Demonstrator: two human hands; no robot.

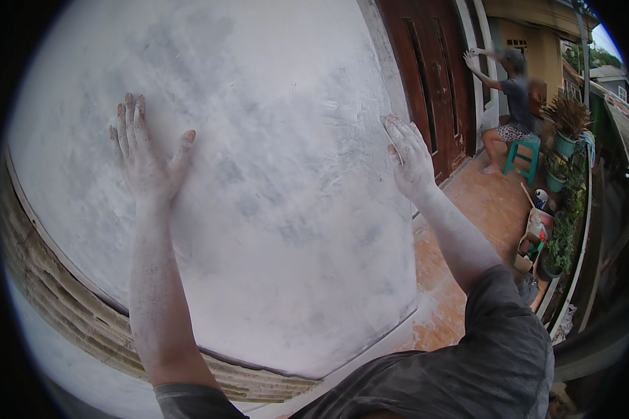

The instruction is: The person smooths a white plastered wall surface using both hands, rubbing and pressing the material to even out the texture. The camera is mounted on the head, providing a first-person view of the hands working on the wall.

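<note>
Sanding, I'd judge, is under way on the powdery white wall [279,230] before me, left hand [145,162] spread wide against it, right hand [413,160] holding what looks like a thin sheet [394,143], the next stroke calling for even pressure.

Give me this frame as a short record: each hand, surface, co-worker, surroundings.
Left hand: fingers spread, palm toward the wall, apparently touching
Right hand: fingers close together, at the wall's right side; whether it holds anything is unclear
Surface: whitish, with grey patches
Forearms: whitened, dusty-looking
Co-worker: seated on a green stool, arms raised
Surroundings: brown door right of the wall; potted plants farther right
</note>
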